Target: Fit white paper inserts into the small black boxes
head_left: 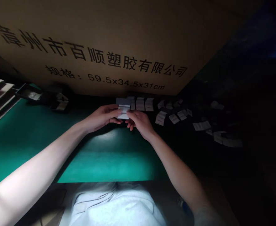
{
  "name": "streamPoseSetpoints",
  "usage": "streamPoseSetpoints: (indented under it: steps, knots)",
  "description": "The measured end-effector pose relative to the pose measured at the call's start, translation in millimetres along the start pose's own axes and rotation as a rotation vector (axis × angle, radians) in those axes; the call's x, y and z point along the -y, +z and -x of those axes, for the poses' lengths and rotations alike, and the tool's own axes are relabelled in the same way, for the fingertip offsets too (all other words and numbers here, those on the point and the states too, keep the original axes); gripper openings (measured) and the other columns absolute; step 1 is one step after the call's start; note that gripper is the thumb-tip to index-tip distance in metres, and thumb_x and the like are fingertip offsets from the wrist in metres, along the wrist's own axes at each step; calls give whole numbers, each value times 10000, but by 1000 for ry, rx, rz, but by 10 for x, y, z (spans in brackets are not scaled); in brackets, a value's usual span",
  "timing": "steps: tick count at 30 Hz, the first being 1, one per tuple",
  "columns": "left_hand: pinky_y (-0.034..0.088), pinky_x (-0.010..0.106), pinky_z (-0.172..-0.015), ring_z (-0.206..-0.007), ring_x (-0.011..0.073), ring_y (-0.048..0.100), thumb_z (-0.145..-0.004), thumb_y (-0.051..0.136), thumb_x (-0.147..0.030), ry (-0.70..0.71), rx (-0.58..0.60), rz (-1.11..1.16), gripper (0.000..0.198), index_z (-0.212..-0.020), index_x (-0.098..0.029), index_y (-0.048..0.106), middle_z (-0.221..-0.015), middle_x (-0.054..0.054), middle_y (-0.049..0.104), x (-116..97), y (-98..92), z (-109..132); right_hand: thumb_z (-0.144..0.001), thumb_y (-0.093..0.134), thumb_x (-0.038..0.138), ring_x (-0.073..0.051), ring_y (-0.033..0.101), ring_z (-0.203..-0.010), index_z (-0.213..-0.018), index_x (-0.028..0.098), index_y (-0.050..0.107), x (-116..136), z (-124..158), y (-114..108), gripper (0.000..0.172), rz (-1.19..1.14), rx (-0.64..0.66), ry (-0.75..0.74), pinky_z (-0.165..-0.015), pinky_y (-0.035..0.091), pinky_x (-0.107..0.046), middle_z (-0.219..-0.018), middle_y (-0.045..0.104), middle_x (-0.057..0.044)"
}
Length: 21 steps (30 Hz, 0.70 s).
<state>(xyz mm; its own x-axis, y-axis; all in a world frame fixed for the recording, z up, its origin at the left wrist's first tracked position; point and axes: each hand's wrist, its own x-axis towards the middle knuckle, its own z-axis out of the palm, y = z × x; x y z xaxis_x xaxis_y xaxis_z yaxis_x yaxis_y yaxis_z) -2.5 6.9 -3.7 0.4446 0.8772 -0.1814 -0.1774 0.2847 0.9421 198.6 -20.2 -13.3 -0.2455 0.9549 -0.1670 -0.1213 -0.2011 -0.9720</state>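
Both of my hands meet over the green table, close to the large carton. Between them is a small box (pixel 123 108), dark grey at the top with a white folded slip of paper across its lower part. My left hand (pixel 102 118) grips the left side, its thumb on the white paper. From the right, my right hand (pixel 140 122) holds the other side, thumb also on the paper and fingers curled beneath. Just behind my right hand, folded white slips (pixel 149 104) stand in a row.
A big cardboard carton (pixel 93 31) with black printing rises behind the green table (pixel 100 163). Small dark open boxes (pixel 30 93) with papers inside sit at the left. More white slips (pixel 201 126) lie scattered on the dark right side.
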Motion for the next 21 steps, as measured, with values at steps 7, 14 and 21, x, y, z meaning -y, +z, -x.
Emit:
streamPoseSetpoints:
  steps: [7, 14, 21]
  knots:
    - [653, 216, -727, -843, 166, 761, -784, 926, -415, 18, 1, -1, 381, -1062, -167, 847, -1057, 111, 820, 27, -22, -19, -787, 819, 611, -99, 625, -549, -917, 173, 691, -10, -13, -19, 474, -25, 31, -12, -445, 470, -193, -695, 684, 13]
    - [651, 225, -725, -842, 172, 761, -770, 934, -431, 31, 3, -9, 407, -1066, -166, 848, -1037, 112, 820, 32, -24, -17, -786, 820, 649, -102, 621, -558, -942, 173, 695, -20, -23, -44, 517, -28, 62, -22, -455, 478, -204, -717, 689, 6]
    - [640, 225, -719, -806, 159, 746, -778, 928, -428, 28, 4, -28, 379, -1030, -158, 843, -1000, 100, 810, 23, -26, -12, -799, 813, 628, -99, 621, -553, -939, 172, 697, -18, -19, -46, 491, -29, 65, -20, -451, 469, -198, -706, 686, 6]
